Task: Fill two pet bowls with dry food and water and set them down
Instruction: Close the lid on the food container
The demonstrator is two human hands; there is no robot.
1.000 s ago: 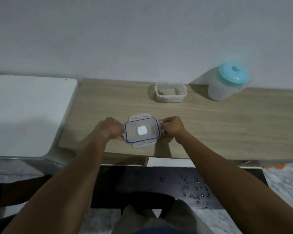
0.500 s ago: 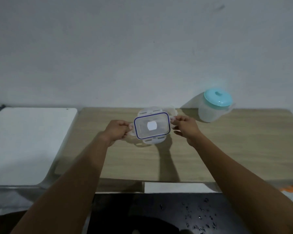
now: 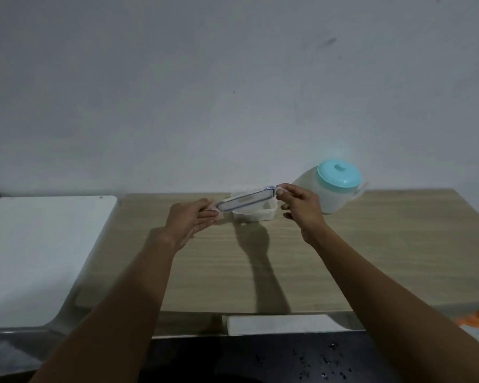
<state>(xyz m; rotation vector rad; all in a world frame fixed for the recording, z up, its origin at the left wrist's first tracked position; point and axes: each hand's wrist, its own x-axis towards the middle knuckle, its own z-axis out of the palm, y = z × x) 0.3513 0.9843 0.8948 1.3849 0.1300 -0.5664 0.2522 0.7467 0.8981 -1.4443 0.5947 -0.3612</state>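
Head view. Shows a blue-rimmed lid (image 3: 245, 201), tilted, pinched at its two ends by left hand (image 3: 190, 219) and right hand (image 3: 302, 205), fingertips closed on the end tabs. Hangs over an open clear container (image 3: 256, 214) at the back of the desk (image 3: 398, 244), just beside a teal-topped pitcher (image 3: 335, 192). Likely to seat crooked if lowered tilted; could shove the light container, or bump the pitcher close behind the right knuckles.
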